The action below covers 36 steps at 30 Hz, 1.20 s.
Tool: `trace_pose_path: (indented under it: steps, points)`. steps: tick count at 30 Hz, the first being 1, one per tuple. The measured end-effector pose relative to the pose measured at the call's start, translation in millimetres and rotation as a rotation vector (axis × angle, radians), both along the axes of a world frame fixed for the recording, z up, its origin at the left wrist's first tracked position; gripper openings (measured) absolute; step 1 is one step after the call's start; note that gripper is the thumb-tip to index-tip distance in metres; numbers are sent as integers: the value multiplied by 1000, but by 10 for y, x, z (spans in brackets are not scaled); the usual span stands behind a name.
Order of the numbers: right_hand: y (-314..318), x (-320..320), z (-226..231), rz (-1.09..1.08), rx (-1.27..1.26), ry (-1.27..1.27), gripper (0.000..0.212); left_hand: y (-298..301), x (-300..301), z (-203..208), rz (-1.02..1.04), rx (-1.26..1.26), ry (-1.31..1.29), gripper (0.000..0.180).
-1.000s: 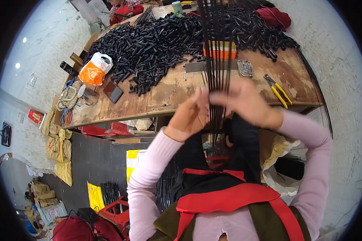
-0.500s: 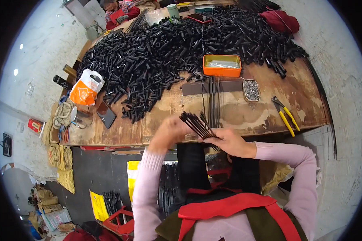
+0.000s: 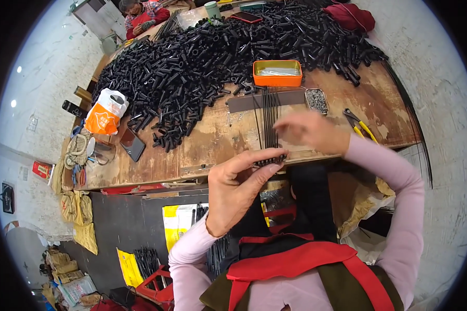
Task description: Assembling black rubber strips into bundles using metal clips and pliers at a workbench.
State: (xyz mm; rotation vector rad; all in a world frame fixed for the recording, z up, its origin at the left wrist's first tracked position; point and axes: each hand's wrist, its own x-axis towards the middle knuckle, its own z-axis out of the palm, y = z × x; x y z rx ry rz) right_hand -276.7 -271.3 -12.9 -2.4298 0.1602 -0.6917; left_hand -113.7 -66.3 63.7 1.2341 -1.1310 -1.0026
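My left hand (image 3: 236, 184) is closed, thumb and fingers pinching a bundle of thin black rods (image 3: 270, 160) just off the table's near edge. The ends of this bundle show in a short row between the fingertips. My right hand (image 3: 316, 133) hovers up and to the right of it, over the table, its fingers smeared by motion; whether they grip anything cannot be made out. Close to its fingertips, more thin black rods (image 3: 270, 116) lie side by side, their far parts across a flat brown strip (image 3: 241, 102).
A big heap of black tubes (image 3: 187, 67) spreads over the wooden table (image 3: 207, 150). Near the strip are an orange tin (image 3: 277, 80), a dish of small metal pieces (image 3: 316, 101) and yellow-handled pliers (image 3: 359, 125). A phone (image 3: 133, 145) lies left. Another person (image 3: 140, 18) sits far left.
The rod bundle, fanned out in my right hand before, is now gathered in my left hand, ends toward me. My right hand has moved up over the table. The view has shifted slightly.
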Motion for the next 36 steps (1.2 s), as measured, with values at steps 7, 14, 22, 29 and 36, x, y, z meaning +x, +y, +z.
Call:
trace_pose_path:
  steps: [7,14,22,29,36]
  points:
    - [-1555,789,13,-411,-317,276,15,-35,-8,4,-46,11,51,27]
    - [-1888,882,-254,-563,-333,374,19,-110,60,-61,59,-78,64,31]
    - [-1273,531,491,-453,-33,144,26,-196,-7,-16,187,-90,182,34]
    - [521,-227,1076,-187,-409,-135,33,-215,-1,1,38,-139,219,29]
    - [976,-299,1089,-262,-529,-113,52,-162,-27,4,64,-145,240,23]
